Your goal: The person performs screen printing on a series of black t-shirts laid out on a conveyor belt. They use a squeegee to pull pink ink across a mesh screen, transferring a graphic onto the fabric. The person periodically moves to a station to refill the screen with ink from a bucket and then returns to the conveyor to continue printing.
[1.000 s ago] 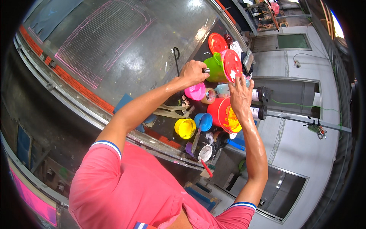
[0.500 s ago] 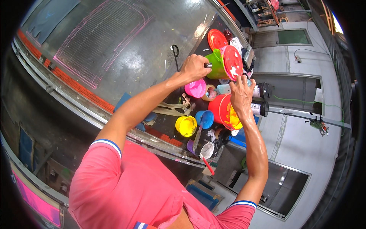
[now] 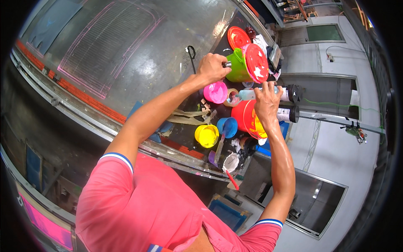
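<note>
My left hand (image 3: 213, 68) is closed around a dark, rounded metal rod or handle (image 3: 227, 64) whose end pokes out toward the green bucket (image 3: 237, 67). A red lid (image 3: 256, 63) with white and pink smears covers that bucket. My right hand (image 3: 267, 101) has its fingers curled in; what they grip, if anything, is hidden. It overlaps a translucent bottle (image 3: 247, 95) with a black cap. Just below and left of it stands a red bucket (image 3: 240, 117) with yellow paint inside. A pink tub (image 3: 215, 92) sits below my left hand.
Blue (image 3: 227, 127) and yellow (image 3: 206, 135) tubs and a white cup (image 3: 231, 162) with a red-handled tool stand along the near side. A roll of tape (image 3: 231, 98) lies by the pink tub. Pink outlines (image 3: 113, 46) mark the dark glossy table at left.
The view has shifted slightly. My left hand is a little higher, still gripping the rod, and my right hand's fingers stay curled. The buckets and tubs look undisturbed.
</note>
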Available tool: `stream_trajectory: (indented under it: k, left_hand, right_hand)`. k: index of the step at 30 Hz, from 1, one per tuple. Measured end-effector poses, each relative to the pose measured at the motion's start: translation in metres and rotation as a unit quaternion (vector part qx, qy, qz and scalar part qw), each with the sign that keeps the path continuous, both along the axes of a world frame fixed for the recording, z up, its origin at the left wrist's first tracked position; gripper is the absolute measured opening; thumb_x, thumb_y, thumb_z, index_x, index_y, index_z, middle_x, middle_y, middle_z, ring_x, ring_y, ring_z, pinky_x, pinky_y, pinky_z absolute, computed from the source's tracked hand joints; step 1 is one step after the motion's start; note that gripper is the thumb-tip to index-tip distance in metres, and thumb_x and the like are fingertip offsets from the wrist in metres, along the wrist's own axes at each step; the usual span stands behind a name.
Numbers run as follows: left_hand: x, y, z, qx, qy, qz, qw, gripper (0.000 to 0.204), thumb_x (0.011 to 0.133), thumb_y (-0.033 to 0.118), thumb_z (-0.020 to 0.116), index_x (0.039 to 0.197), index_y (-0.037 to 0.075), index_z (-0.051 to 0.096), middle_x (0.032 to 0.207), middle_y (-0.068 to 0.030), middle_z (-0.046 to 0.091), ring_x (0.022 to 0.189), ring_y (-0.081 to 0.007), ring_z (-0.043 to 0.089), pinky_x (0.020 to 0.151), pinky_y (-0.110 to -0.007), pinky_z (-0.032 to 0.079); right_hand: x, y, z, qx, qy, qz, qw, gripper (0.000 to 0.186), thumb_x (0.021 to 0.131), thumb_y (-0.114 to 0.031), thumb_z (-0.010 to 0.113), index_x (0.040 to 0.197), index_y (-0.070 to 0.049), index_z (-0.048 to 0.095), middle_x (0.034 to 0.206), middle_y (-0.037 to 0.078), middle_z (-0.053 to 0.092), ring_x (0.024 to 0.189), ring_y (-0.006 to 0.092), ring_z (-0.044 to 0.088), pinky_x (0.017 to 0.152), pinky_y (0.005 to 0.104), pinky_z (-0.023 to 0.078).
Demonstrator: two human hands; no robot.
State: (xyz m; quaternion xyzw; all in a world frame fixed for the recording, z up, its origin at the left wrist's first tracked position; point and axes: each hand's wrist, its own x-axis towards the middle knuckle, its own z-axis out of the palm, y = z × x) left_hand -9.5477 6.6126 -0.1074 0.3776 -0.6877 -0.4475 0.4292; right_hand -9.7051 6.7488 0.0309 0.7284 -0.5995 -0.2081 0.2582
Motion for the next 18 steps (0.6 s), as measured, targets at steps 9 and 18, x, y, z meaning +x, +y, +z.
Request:
stream_trajectory:
  k: [9,18]
  left_hand:
    - [-0.002,0.004,0.004,-0.018,-0.012,0.002,1.0,0.025,0.072,0.026,0.075,0.08,0.003,0.074,0.066,-0.0157,0.068,0.061,-0.03,0.067,0.061,-0.04,0.052]
    - [-0.001,0.009,0.003,-0.007,-0.037,0.012,0.999,0.03,0.072,0.03,0.074,0.083,0.002,0.073,0.07,-0.0171,0.068,0.064,-0.0318,0.067,0.063,-0.04,0.052]
  right_hand:
    - [-0.017,0.019,-0.014,-0.062,-0.064,-0.059,0.994,0.02,0.075,-0.004,0.064,0.092,-0.011,0.074,0.097,0.008,0.058,0.108,0.0266,0.053,0.096,0.052,0.034]
    - [-0.032,0.05,-0.03,-0.058,-0.095,-0.125,0.986,0.049,0.075,-0.007,0.069,0.122,-0.023,0.068,0.106,0.008,0.059,0.11,0.0285,0.053,0.095,0.052,0.037]
